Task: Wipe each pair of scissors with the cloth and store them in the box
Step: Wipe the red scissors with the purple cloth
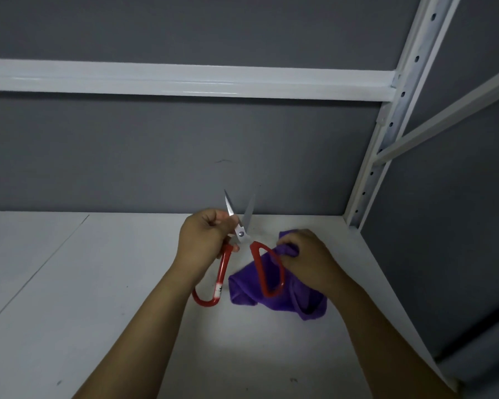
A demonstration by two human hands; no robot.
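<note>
Scissors (240, 234) held over shelf (98, 283), blades apart, tips pointing up and away, red handles toward the person | left hand (202, 237) curled round one handle by the pivot | right hand (308, 254) pinches purple cloth (248, 289), just right of and below the blades (box not in view)

Left hand (203, 240) hides part of scissors (240, 234).

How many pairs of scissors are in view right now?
1. The red-handled scissors are held in the left hand, blades apart, beside the purple cloth. Others may lie outside the frame.
</note>
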